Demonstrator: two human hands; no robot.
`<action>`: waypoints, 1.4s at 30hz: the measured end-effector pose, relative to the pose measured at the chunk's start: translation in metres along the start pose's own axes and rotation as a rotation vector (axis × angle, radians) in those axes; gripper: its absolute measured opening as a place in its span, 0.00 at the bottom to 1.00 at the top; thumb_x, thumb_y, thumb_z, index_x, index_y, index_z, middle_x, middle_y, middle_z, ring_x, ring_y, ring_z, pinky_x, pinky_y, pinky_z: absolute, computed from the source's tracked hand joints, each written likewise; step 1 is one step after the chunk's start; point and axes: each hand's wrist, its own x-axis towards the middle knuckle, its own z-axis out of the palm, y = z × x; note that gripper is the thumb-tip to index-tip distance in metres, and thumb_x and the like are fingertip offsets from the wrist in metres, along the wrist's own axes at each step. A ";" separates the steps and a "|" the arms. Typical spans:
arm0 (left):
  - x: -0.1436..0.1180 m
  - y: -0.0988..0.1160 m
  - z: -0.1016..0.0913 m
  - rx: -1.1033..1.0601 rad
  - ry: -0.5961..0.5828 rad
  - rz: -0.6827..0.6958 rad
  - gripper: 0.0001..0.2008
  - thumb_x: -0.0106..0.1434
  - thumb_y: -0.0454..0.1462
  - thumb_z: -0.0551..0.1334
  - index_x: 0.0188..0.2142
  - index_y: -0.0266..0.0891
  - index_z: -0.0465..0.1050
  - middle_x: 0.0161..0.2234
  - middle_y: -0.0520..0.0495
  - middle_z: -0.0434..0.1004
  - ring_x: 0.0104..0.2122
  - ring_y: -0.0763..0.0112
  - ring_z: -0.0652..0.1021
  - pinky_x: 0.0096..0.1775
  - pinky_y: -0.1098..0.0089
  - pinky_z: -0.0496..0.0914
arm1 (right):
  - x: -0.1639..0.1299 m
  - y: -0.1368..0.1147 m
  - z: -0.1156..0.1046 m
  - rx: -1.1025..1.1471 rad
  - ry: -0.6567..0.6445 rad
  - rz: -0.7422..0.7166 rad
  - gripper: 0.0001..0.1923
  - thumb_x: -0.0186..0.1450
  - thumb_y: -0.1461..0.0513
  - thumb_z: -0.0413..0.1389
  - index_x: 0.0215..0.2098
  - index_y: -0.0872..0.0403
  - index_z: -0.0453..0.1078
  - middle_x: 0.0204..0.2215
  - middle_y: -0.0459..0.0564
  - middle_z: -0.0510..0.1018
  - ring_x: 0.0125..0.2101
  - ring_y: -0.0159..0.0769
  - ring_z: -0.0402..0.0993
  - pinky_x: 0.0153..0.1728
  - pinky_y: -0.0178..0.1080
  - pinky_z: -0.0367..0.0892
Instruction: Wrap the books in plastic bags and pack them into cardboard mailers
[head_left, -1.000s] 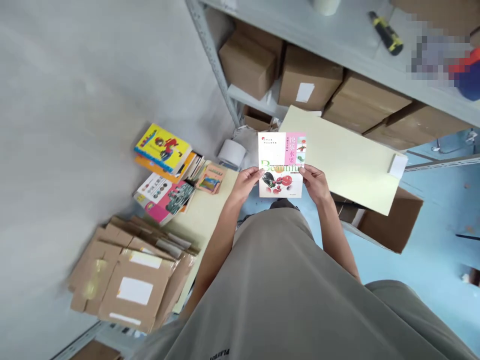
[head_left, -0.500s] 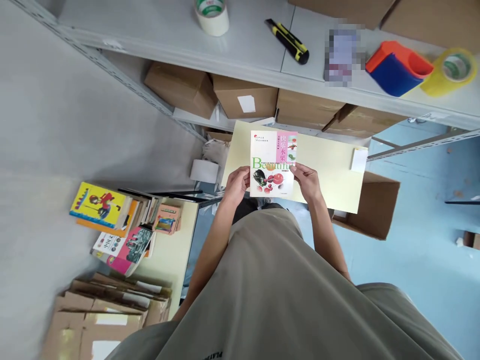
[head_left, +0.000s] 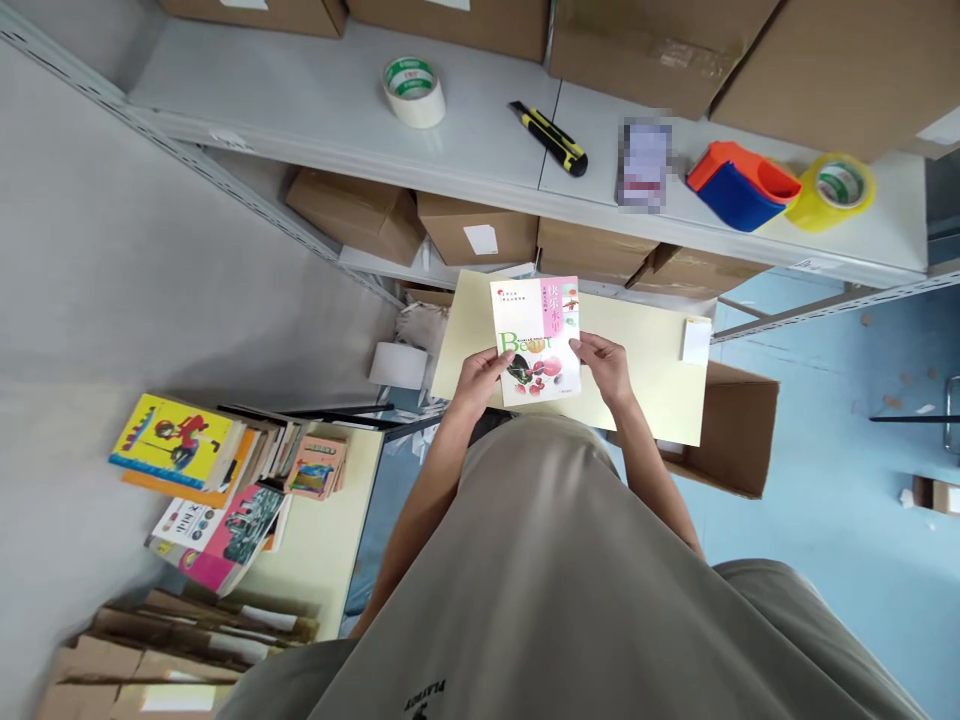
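Between my two hands is a thin white book (head_left: 529,310) with a pink strip, green lettering and pictures of fruit on its cover. Its front faces up toward me. My left hand (head_left: 480,382) grips the lower left edge, the thumb lying on the cover. At the right edge my right hand (head_left: 604,365) pinches the book with the thumb on top. Under the book and hands is a pale yellow tabletop (head_left: 637,360). A small white card or label (head_left: 696,341) lies near that top's right end.
A grey shelf (head_left: 480,150) ahead carries a white tape roll (head_left: 418,100), a box cutter (head_left: 551,138), an orange-blue tape dispenser (head_left: 739,188) and yellow tape (head_left: 836,190). Books (head_left: 176,440) and flattened cartons (head_left: 112,660) are stacked at left. An open carton (head_left: 739,430) stands at right.
My view has tilted up, showing more of the shelf. My left thumb has come further onto the cover, and the glare on the book has shifted. Both hands still hold it.
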 end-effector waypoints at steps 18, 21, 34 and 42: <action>-0.018 0.028 0.002 0.198 0.050 0.183 0.41 0.62 0.67 0.80 0.59 0.37 0.88 0.59 0.33 0.91 0.62 0.41 0.88 0.61 0.51 0.85 | 0.002 -0.032 0.030 0.249 -0.150 0.036 0.35 0.60 0.34 0.79 0.51 0.49 0.87 0.52 0.56 0.94 0.51 0.58 0.94 0.55 0.59 0.90; -0.020 0.032 0.005 0.111 -0.020 0.047 0.37 0.58 0.66 0.83 0.49 0.37 0.91 0.44 0.39 0.94 0.47 0.48 0.91 0.48 0.59 0.86 | -0.001 -0.030 0.031 0.261 -0.191 0.096 0.37 0.57 0.33 0.80 0.51 0.49 0.86 0.51 0.57 0.94 0.51 0.59 0.94 0.54 0.59 0.91; -0.023 0.023 0.027 0.117 0.195 0.193 0.33 0.58 0.64 0.82 0.46 0.39 0.92 0.42 0.43 0.93 0.46 0.52 0.89 0.47 0.62 0.81 | 0.010 -0.028 0.027 -0.072 -0.002 -0.161 0.48 0.65 0.27 0.69 0.72 0.45 0.80 0.76 0.58 0.78 0.80 0.61 0.69 0.79 0.64 0.71; -0.050 0.032 0.061 0.485 0.099 0.336 0.21 0.67 0.51 0.82 0.56 0.48 0.93 0.53 0.42 0.94 0.57 0.42 0.89 0.63 0.55 0.80 | -0.015 -0.044 0.060 -0.015 -0.141 -0.147 0.37 0.67 0.29 0.69 0.56 0.47 0.87 0.53 0.53 0.91 0.58 0.56 0.88 0.59 0.54 0.86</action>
